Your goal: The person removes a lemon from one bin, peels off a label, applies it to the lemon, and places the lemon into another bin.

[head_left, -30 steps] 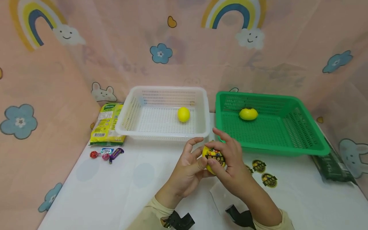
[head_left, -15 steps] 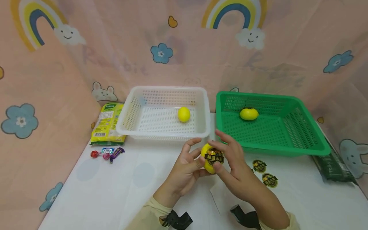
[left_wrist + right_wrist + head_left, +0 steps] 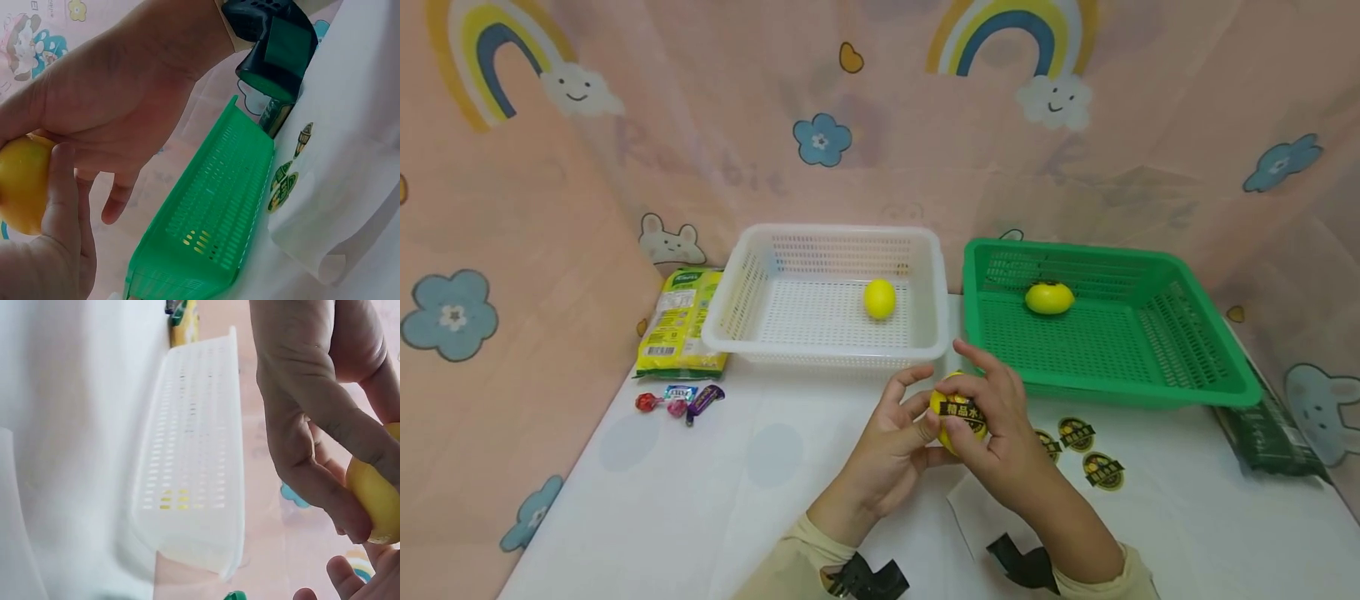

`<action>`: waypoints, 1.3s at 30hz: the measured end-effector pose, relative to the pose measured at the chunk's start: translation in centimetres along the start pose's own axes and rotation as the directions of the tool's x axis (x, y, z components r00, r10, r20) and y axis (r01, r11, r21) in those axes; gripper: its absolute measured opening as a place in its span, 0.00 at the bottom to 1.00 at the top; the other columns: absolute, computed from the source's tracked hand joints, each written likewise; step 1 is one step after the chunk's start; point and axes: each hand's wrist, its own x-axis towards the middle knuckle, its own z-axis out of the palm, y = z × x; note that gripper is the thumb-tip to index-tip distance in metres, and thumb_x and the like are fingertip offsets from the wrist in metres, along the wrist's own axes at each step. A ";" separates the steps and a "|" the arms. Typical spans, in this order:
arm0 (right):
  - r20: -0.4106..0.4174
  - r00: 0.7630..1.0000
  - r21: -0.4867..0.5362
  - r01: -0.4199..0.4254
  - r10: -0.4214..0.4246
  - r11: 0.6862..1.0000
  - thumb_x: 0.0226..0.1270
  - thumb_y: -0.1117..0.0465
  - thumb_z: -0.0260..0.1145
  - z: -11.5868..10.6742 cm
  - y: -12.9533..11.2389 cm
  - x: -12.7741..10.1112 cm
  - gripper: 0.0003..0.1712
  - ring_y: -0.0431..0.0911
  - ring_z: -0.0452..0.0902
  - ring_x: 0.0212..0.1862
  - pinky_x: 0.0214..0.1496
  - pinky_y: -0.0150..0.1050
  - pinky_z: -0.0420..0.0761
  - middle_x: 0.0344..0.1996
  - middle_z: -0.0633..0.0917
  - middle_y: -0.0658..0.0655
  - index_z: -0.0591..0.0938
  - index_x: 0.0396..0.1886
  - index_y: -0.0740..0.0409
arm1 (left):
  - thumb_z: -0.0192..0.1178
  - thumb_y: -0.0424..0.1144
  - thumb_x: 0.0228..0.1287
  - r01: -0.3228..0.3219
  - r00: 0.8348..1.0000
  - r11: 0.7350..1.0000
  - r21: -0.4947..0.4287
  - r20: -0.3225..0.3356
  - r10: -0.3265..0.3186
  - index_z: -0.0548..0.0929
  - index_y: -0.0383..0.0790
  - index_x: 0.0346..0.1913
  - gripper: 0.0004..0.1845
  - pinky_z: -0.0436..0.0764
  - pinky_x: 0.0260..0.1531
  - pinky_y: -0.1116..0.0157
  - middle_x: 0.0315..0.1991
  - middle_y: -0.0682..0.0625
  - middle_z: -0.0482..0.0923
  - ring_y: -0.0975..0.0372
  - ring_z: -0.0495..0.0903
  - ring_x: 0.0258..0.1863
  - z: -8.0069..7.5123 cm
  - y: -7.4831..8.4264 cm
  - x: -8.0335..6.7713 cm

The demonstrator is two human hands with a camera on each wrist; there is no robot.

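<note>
A yellow lemon is held up over the table between both hands, with a round black-and-gold sticker with Chinese characters on its near side. My left hand grips the lemon from the left, thumb on its side. My right hand has its thumb and index finger on the lemon, pressing at the sticker's edge. Part of the sticker is hidden behind the right fingers. In the left wrist view the lemon shows plain yellow skin; the right wrist view catches the lemon only partly.
Behind the hands stand a white basket with a yellow lemon and a green basket with another lemon. Several loose stickers lie at right. Candies and a yellow packet are at left, a dark green packet far right.
My right thumb and index finger drew back to the right, uncovering the sticker, then came back onto it. The lemon turned slightly in the left hand. The baskets stay put.
</note>
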 end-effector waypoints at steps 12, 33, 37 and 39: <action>0.113 0.990 -0.088 -0.070 0.080 0.994 0.74 0.37 0.67 -1.5 0.3 -0.8 0.48 0.62 0.43 0.81 0.63 0.83 0.59 0.84 0.53 0.55 0.59 0.85 0.44 | 0.74 0.53 0.57 0.028 0.999 0.997 0.070 0.013 -0.029 0.61 0.49 0.73 0.45 0.87 0.47 0.62 0.61 0.48 0.76 0.59 0.85 0.47 -0.5 0.2 -0.6; -0.036 0.981 -0.036 -0.193 0.192 0.980 0.72 0.57 0.63 1.2 0.2 -1.6 0.37 0.61 0.52 0.77 0.64 0.74 0.62 0.80 0.64 0.54 0.68 0.80 0.47 | 0.73 0.52 0.60 0.004 1.000 0.997 0.079 -0.015 -0.003 0.64 0.48 0.71 0.41 0.87 0.47 0.62 0.59 0.49 0.74 0.61 0.84 0.46 -0.6 -0.6 -0.6; 0.033 0.959 -0.014 -0.280 0.280 0.960 0.70 0.47 0.63 0.7 0.2 -1.7 0.41 0.60 0.50 0.77 0.65 0.76 0.60 0.80 0.63 0.54 0.67 0.81 0.48 | 0.74 0.52 0.58 0.002 1.000 0.996 0.088 0.016 -0.003 0.64 0.50 0.71 0.42 0.87 0.46 0.63 0.60 0.48 0.75 0.61 0.84 0.44 -0.5 -0.4 -0.6; 0.056 0.955 -0.024 -0.289 0.290 0.957 0.70 0.44 0.63 0.5 0.2 -1.7 0.43 0.61 0.50 0.78 0.65 0.77 0.58 0.80 0.62 0.55 0.66 0.82 0.49 | 0.74 0.53 0.58 0.000 1.000 0.995 0.096 0.023 -0.002 0.64 0.51 0.71 0.42 0.87 0.46 0.63 0.61 0.48 0.75 0.61 0.85 0.44 -0.5 -0.3 -0.5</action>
